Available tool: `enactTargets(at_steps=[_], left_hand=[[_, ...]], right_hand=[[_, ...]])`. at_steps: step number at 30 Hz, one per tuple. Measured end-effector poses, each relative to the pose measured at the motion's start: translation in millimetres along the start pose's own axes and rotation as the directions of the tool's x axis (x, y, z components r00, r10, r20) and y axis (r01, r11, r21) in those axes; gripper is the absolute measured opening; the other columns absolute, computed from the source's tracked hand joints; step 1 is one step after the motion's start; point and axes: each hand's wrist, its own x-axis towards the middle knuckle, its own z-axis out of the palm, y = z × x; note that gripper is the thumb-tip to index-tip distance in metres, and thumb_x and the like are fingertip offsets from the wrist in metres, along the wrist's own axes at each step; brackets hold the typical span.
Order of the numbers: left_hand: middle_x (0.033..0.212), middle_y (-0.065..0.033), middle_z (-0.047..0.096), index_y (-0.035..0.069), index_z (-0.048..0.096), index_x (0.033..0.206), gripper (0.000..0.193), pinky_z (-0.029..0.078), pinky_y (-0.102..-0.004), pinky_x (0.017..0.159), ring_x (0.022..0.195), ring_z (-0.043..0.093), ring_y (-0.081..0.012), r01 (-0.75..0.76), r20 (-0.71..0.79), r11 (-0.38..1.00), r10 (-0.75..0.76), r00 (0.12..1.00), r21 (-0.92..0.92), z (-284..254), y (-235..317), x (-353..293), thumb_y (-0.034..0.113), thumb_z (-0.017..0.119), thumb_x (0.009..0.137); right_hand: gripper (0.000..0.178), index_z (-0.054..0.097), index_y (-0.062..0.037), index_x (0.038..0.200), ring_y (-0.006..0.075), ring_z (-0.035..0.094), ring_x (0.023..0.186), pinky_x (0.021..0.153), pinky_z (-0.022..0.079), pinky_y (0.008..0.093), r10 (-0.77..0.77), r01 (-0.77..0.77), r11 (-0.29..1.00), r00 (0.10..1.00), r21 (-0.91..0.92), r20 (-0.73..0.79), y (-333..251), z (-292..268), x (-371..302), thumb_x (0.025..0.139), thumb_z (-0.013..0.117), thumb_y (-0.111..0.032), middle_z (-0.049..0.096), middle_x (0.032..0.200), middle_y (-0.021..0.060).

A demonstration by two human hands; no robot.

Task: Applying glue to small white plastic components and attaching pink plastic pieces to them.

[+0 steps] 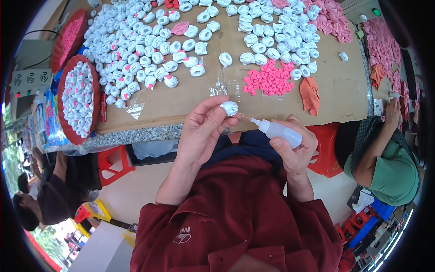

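Note:
Between the thumb and fingers of my left hand is a small white hollow piece, rounded and with faint dark markings. My right hand is closed around a translucent white squeeze bottle. Its thin nozzle points left and lies close to the white piece; whether it touches cannot be made out. Both hands are just in front of the table's near edge. Beyond them lies a heap of small bright pink pieces. Many similar white pieces, some with a pink part on them, cover the cardboard.
Cardboard covers the table. A red scalloped bowl of white pieces stands at left, another bowl with pink bits behind it. An orange cloth lies at right. Red stools and a person in green are nearby.

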Motion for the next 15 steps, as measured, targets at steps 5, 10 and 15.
enactTargets(at_steps=[5,10,15], left_hand=[[0.102,-0.0132,0.06,-0.002,0.051,0.113,0.026,0.051,-0.028,0.08,0.093,0.061,-0.0222,-0.003,0.0,1.0,0.003,1.0,0.01,-0.8,0.2,-1.1,0.008,0.051,0.089],[0.107,-0.0162,0.057,-0.001,0.05,0.114,0.026,0.052,-0.0296,0.082,0.095,0.06,-0.0244,0.005,-0.001,1.0,-0.005,1.0,-0.026,-2.4,-0.2,-0.2,0.008,0.049,0.09],[0.107,-0.0162,0.057,-0.001,0.05,0.114,0.026,0.052,-0.0298,0.083,0.095,0.06,-0.0242,-0.001,-0.02,0.999,0.0,1.0,-0.035,-3.2,0.0,-0.6,0.009,0.049,0.09]], right_hand=[[0.031,0.064,0.0044,0.089,0.0124,0.044,0.055,0.049,0.033,0.0235,0.008,-0.007,1.0,1.0,-0.021,0.024,-0.5,0.4,0.3,0.064,0.075,-0.01,0.057,0.066,0.0065],[0.03,0.064,0.0044,0.089,0.0123,0.044,0.055,0.048,0.033,0.0238,0.012,-0.012,1.0,1.0,-0.013,-0.004,-1.4,-0.5,0.9,0.064,0.075,-0.009,0.057,0.065,0.0067],[0.029,0.065,0.0045,0.088,0.0124,0.044,0.055,0.049,0.033,0.0237,0.02,-0.02,0.999,1.0,-0.028,0.002,-1.7,-0.4,1.5,0.064,0.074,-0.009,0.056,0.063,0.0064]])
